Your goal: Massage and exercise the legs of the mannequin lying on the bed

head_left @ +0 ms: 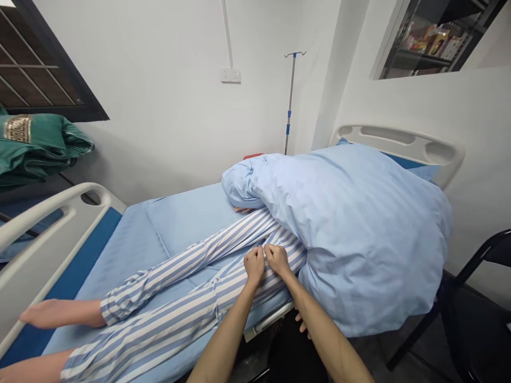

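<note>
Fingers of the left hand (254,264) and right hand (277,259) curl closed, both pinching the blue-striped pajama trouser leg (171,324).

two hands (254,264), one hospital bed (399,137), one iv pole (290,101), one wall socket (230,75)

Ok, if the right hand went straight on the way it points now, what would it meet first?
The right hand already rests on the near leg of the striped pyjamas, so that comes first; next, probably the far leg, though depth is unclear.
</note>
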Demonstrator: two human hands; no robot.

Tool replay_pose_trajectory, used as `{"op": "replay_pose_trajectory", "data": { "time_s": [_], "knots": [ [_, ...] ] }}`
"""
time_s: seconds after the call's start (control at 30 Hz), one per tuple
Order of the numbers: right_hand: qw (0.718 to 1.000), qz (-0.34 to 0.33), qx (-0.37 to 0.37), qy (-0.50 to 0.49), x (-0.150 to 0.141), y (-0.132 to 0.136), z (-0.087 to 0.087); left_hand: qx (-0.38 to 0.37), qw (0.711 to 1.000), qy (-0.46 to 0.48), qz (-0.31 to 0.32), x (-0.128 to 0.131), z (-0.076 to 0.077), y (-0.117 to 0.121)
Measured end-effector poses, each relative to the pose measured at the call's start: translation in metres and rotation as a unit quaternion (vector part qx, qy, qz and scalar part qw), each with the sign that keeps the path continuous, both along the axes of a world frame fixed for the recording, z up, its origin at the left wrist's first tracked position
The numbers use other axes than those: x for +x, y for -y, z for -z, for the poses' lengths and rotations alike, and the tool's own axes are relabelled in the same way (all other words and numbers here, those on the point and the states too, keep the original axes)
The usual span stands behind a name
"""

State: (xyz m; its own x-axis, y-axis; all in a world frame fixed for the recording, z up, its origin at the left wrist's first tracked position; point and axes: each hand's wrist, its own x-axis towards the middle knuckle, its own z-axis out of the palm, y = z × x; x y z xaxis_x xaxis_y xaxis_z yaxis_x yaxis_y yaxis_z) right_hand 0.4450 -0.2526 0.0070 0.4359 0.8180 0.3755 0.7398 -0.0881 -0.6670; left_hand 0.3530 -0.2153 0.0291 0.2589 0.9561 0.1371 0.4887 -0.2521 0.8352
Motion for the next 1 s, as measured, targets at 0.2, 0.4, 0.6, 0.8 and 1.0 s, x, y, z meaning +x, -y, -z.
{"op": "replay_pose_trajectory", "data": {
  "time_s": [0.2,0.4,0.6,0.8,1.0],
  "knots": [
    [0.994,0.007,0.065,-0.088,0.003,0.0,0.001,-0.003,1.0,0.018,-0.013,0.026,0.003,0.004],
    [0.997,0.001,0.034,-0.072,0.012,-0.002,-0.021,-0.007,0.994,-0.112,0.006,0.027,0.013,0.009],
    [0.998,0.051,0.011,0.036,0.037,-0.001,-0.028,-0.024,0.992,-0.122,0.001,0.029,0.012,0.013],
    [0.978,0.136,-0.111,0.111,0.042,0.005,0.001,-0.036,0.994,-0.083,0.06,0.024,0.013,0.011],
    [0.971,0.146,-0.131,0.134,0.041,0.006,0.001,-0.065,0.995,-0.064,0.049,-0.103,0.006,-0.032]
  ]
}}
